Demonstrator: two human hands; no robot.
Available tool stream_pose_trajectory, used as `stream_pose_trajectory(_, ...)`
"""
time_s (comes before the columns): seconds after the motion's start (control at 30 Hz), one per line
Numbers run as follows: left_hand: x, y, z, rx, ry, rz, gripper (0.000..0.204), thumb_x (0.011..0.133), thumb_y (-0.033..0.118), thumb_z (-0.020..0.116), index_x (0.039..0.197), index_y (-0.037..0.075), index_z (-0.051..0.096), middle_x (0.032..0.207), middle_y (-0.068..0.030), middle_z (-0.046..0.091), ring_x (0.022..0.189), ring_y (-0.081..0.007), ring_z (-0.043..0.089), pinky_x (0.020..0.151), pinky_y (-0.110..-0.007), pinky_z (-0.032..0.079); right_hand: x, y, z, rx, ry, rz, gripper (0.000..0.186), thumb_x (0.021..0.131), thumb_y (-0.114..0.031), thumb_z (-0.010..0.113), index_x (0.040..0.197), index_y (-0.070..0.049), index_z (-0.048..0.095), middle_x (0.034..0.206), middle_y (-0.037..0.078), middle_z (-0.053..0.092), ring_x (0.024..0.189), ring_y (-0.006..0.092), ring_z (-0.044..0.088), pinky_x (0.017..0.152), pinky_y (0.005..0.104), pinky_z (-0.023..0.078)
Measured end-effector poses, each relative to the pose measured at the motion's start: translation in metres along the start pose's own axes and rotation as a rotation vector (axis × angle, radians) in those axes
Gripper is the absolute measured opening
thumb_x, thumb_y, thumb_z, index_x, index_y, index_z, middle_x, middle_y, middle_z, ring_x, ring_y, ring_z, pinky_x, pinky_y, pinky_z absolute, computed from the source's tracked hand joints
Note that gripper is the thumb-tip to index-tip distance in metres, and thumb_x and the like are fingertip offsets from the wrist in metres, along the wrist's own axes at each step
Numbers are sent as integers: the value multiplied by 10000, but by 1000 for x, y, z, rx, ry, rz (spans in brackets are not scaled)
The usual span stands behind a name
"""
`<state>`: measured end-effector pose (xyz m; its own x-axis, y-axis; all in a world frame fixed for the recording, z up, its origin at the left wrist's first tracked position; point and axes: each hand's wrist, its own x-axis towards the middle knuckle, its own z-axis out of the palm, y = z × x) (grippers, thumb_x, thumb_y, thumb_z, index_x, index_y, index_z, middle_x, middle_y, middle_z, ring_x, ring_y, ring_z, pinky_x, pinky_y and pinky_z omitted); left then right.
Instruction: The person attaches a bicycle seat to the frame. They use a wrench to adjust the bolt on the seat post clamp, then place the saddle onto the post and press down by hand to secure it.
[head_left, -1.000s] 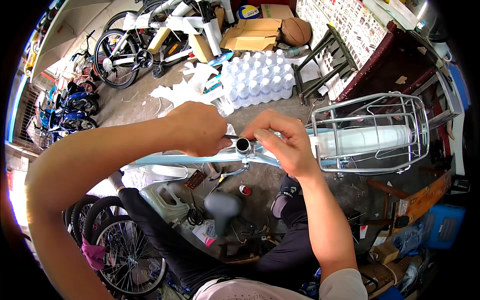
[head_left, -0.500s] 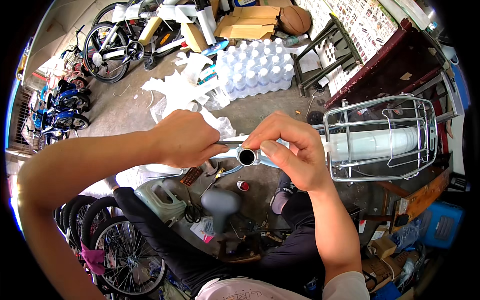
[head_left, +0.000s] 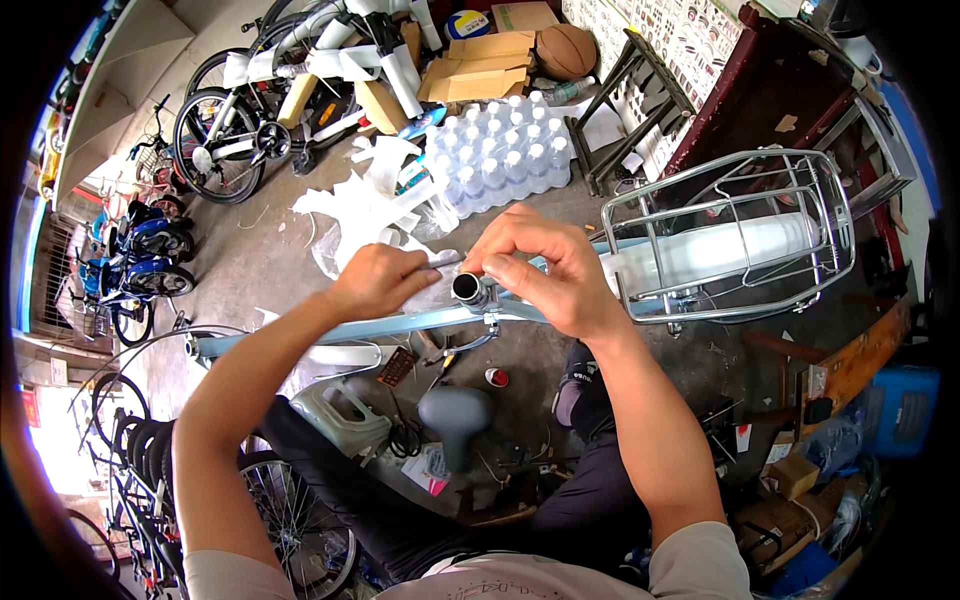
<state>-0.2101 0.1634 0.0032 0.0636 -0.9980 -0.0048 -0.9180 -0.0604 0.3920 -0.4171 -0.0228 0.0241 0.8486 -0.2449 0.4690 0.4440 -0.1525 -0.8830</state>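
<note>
A light-blue bicycle frame (head_left: 390, 326) lies across the view in front of me, with the round dark opening of its seat tube (head_left: 467, 288) facing up. My left hand (head_left: 378, 281) is closed round a thin metal tool (head_left: 445, 259), whose free end points toward the tube's rim; its exact kind is not clear. My right hand (head_left: 545, 270) is at the other side of the tube, thumb and forefinger pinched beside the rim. Whatever lies between those fingertips is hidden.
A chrome rear rack (head_left: 735, 240) extends right over a white-wrapped mudguard. Beyond are bundled water bottles (head_left: 500, 155), white wrapping and a partly wrapped bicycle (head_left: 225, 140). Below lie a black saddle (head_left: 455, 415), a pale plastic jug (head_left: 345, 420), hand tools and a red-and-white cap (head_left: 496, 377).
The view has shifted, bringing more of the bicycle frame into sight. My left hand has drawn back slightly from the tube with the tool, its forearm now more upright. My right hand stays by the rim.
</note>
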Motion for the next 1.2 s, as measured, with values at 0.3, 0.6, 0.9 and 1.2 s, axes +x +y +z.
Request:
stream_pose_trajectory(0.3,38,81,-92,456,-579,-154,494,984,484,545,798,62,720,694,-167,674,695,-379,681,648,-497,525,1,-1,4,-49,34,-17,71,869,-74,670,852,-41,730,928,35,730,969,174,604,911,327,449)
stream_pose_trajectory(0.6,51,98,-87,443,-706,-315,473,980,450,537,861,48,756,799,-188,714,780,-378,707,726,-492,553,-1,-1,5,-57,52,-51,80,874,-92,674,881,-46,739,935,34,733,954,178,621,904,328,451)
stream_pose_trajectory(0.9,50,83,-82,401,-703,-248,509,997,465,500,836,50,746,775,-182,701,749,-383,694,699,-488,548,-4,-3,4,-61,29,-8,104,883,-100,658,913,-45,741,925,39,727,930,189,624,887,330,451)
stream_pose_trajectory(1.2,17,6,-18,26,-367,0,421,978,405,559,743,69,658,624,-165,608,616,-397,623,613,-498,486,-1,-1,2,-74,-1,-22,104,902,-101,652,885,-26,723,887,65,716,874,191,619,821,326,441)
